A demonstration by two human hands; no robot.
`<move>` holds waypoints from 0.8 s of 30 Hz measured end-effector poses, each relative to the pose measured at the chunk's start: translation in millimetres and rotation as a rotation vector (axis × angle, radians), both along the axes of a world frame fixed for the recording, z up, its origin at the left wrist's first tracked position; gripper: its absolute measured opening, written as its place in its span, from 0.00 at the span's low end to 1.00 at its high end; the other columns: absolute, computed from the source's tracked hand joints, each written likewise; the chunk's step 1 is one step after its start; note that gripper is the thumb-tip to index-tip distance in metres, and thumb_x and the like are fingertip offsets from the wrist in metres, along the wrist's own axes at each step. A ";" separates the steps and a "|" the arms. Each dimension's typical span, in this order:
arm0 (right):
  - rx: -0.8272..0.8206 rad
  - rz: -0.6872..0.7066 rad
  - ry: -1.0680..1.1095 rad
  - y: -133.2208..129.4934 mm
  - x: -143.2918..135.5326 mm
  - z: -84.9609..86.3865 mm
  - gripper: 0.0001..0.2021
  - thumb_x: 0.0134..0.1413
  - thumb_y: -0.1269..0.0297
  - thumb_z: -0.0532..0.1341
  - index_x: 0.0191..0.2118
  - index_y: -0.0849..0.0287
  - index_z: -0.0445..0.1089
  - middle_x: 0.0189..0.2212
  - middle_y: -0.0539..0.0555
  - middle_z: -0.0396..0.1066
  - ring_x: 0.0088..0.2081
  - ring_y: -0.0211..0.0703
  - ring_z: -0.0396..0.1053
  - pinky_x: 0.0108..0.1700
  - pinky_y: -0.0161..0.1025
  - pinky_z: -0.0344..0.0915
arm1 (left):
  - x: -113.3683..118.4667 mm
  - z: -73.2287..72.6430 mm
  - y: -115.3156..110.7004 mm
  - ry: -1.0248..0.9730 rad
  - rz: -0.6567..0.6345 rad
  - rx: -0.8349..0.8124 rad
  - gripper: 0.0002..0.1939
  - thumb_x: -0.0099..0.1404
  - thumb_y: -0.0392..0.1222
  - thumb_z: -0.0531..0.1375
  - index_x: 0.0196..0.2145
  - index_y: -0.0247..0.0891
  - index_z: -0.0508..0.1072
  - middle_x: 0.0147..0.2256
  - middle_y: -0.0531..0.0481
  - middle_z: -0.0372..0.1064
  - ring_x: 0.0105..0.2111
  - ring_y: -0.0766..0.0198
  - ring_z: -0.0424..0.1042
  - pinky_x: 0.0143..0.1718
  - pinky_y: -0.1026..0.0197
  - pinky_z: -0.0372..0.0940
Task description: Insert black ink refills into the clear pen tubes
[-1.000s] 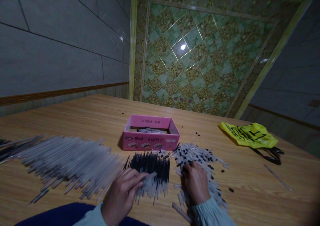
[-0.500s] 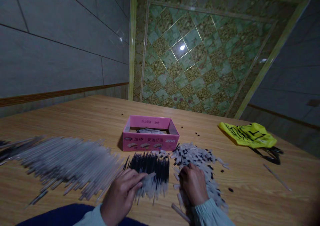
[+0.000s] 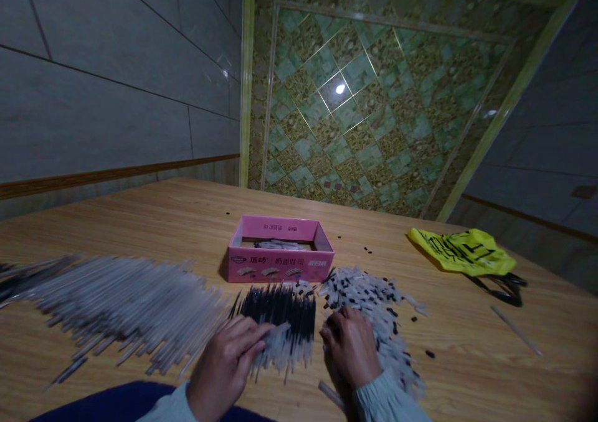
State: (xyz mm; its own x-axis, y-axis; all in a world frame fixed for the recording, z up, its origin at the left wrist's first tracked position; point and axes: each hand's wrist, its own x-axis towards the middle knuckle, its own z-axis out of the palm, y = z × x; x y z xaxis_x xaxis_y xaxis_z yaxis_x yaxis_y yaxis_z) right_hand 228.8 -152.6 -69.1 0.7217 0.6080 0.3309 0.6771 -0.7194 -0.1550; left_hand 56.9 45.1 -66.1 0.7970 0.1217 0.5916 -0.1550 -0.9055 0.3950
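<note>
My left hand (image 3: 227, 363) is closed in a pinch on a translucent plastic piece (image 3: 281, 328), held over a row of thin dark sticks (image 3: 283, 307) with pale lower ends. Right of that row, my right hand (image 3: 352, 347) rests low over the table, fingers curled down. Whatever lies between its fingertips is hidden. It covers part of a pile of small white and black caps (image 3: 359, 288). Beyond the row stands an open pink box (image 3: 280, 267) with pale sticks (image 3: 279, 245) inside.
Many clear, slender tubes (image 3: 135, 304) lie side by side at left, with darker ones (image 3: 23, 279) at the far left. A yellow bag (image 3: 462, 252) with black handles lies at right, near a single stick (image 3: 516, 330). A grey tube (image 3: 331, 396) lies by my right wrist.
My right hand has shifted left, away from the cap pile and toward the dark sticks. Several loose white pieces beside it no longer show. My left hand has hardly moved.
</note>
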 end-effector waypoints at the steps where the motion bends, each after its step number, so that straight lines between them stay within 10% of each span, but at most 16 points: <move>1: -0.007 0.001 0.004 1.8 -1.5 -0.6 0.04 0.51 0.65 0.60 0.28 0.55 0.71 0.32 0.53 0.68 0.38 0.47 0.63 0.38 0.39 0.50 | 0.1 -0.3 0.0 0.003 0.000 0.003 0.15 0.65 0.35 0.53 0.47 0.41 0.73 0.32 0.46 0.72 0.34 0.60 0.70 0.34 0.57 0.66; 17: -0.036 -0.020 0.068 -7.7 5.5 10.4 0.10 0.44 0.75 0.57 0.27 0.57 0.74 0.32 0.56 0.71 0.38 0.48 0.65 0.37 0.40 0.51 | 1.2 2.8 -1.4 0.012 0.005 -0.005 0.14 0.64 0.36 0.54 0.45 0.42 0.74 0.31 0.48 0.73 0.33 0.60 0.70 0.34 0.58 0.66; 24: 0.657 0.244 0.699 5.0 -11.5 9.6 0.05 0.45 0.69 0.61 0.30 0.61 0.73 0.29 0.56 0.73 0.33 0.46 0.69 0.36 0.39 0.61 | 1.2 2.8 -3.3 0.029 -0.008 0.009 0.15 0.64 0.35 0.54 0.46 0.43 0.73 0.30 0.48 0.72 0.33 0.61 0.70 0.33 0.58 0.66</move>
State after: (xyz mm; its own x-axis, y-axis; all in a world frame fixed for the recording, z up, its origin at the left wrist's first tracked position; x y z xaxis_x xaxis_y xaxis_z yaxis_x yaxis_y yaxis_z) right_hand 217.3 -147.6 -59.5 0.7622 0.6147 0.2029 0.3994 -0.2000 -0.8947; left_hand 58.1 41.8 -63.3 0.8149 0.1103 0.5689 -0.1503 -0.9079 0.3913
